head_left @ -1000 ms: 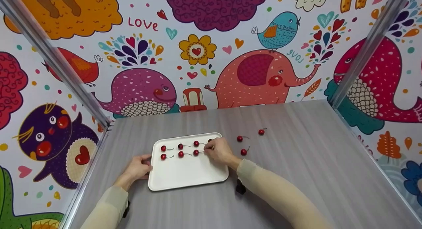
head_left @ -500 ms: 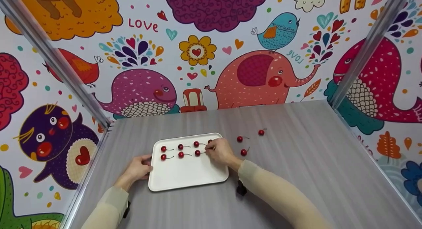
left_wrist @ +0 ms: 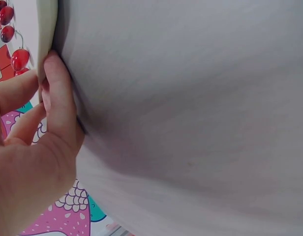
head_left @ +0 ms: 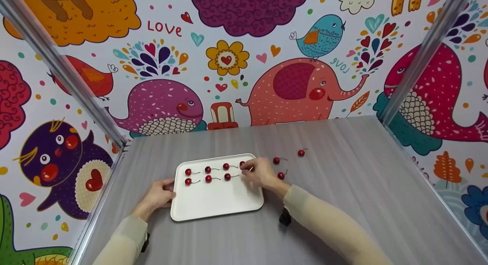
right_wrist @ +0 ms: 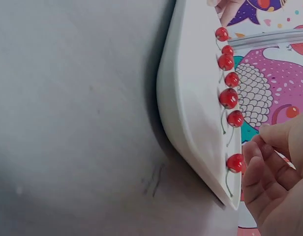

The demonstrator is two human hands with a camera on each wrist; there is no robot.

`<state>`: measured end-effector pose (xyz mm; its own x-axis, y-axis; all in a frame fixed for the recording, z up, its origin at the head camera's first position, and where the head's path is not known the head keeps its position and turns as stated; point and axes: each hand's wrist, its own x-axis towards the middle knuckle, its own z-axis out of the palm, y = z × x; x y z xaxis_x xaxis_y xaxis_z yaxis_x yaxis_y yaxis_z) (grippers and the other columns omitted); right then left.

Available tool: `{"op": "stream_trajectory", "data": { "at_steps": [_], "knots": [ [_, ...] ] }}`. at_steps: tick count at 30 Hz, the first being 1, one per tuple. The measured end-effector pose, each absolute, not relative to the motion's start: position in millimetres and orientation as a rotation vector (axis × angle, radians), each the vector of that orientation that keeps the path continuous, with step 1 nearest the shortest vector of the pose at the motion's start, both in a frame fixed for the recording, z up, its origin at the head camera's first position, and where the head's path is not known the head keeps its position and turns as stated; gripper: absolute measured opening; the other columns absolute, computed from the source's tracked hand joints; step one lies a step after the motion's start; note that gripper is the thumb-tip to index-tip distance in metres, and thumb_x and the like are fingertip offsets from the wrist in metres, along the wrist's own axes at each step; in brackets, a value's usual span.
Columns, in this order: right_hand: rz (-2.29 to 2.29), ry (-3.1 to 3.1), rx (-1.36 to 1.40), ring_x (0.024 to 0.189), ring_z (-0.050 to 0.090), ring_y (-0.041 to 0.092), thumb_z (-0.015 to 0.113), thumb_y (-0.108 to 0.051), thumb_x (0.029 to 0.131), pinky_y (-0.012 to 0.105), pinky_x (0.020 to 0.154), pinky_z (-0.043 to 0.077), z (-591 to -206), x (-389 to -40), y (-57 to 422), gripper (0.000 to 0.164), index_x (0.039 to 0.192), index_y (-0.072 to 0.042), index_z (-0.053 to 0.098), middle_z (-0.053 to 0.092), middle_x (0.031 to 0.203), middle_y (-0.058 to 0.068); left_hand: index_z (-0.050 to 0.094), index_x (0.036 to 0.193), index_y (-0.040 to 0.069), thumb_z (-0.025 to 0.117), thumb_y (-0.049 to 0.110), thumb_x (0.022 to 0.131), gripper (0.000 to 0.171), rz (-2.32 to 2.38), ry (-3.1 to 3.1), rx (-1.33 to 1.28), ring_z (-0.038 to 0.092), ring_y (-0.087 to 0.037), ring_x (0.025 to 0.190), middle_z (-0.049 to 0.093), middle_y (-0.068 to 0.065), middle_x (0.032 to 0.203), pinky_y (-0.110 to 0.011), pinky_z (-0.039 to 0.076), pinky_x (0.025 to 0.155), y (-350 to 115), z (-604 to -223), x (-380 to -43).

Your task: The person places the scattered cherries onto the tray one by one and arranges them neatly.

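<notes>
A white rectangular tray [head_left: 213,200] lies on the table, with several red stemmed cherries [head_left: 208,178] set in two rows along its far half. My left hand [head_left: 158,193] holds the tray's left rim between thumb and fingers; the left wrist view shows the fingertips [left_wrist: 55,73] against the edge. Over the tray's right end hovers my right hand [head_left: 261,172], its fingers loosely bent. Beside those fingers, in the right wrist view, a cherry [right_wrist: 235,163] rests on the tray with its stem towards the corner. Nothing shows between the fingertips, and part of the tray's far right corner is hidden.
Three loose cherries lie on the grey table right of the tray: one near the right hand [head_left: 281,175], one farther back [head_left: 276,160], one farthest right [head_left: 301,153]. Printed walls and metal posts [head_left: 419,59] bound the table at the back and sides.
My right hand has drawn slightly to the right and its fingers have loosened from the spot at the front row's right end. The left hand and tray stay put.
</notes>
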<state>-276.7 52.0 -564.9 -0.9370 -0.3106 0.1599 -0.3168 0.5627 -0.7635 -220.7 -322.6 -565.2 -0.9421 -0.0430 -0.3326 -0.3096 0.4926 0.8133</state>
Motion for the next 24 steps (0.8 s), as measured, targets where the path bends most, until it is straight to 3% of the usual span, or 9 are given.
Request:
{"op": "stream_trajectory", "data": {
  "at_steps": [11,18,24],
  "knots": [
    [1.383,-2.751,0.531,0.089,0.077,0.021,0.08,-0.005,0.099,0.033,0.081,0.063,-558.6,-275.8,81.4,0.013,0.107,-0.001,0.088,0.086,0.101,0.013,0.046,0.163,-0.012,0.062,-0.009,0.093,0.072,1.417,2.488,-0.302,0.065,-0.019,0.084,0.054,-0.007,0.1,-0.035,0.063,0.071,-322.8,-564.7,-221.8],
    [1.456,-2.759,0.452,0.082,0.069,0.012,0.078,-0.002,0.098,0.023,0.071,0.056,-558.7,-276.8,103.3,0.016,0.11,0.003,0.086,0.085,0.101,0.016,0.045,0.164,-0.012,0.063,-0.008,0.093,0.073,1.413,2.483,-0.306,0.065,-0.019,0.086,0.054,-0.007,0.102,-0.036,0.064,0.074,-323.4,-565.5,-221.4],
    [1.509,-2.765,0.38,0.082,0.071,0.014,0.076,-0.002,0.101,0.022,0.068,0.057,-559.3,-276.3,123.6,0.018,0.116,0.004,0.085,0.085,0.108,0.019,0.045,0.164,-0.012,0.062,-0.008,0.094,0.072,1.407,2.493,-0.301,0.066,-0.02,0.089,0.054,-0.009,0.105,-0.039,0.066,0.077,-322.5,-565.7,-221.9]
  ]
}}
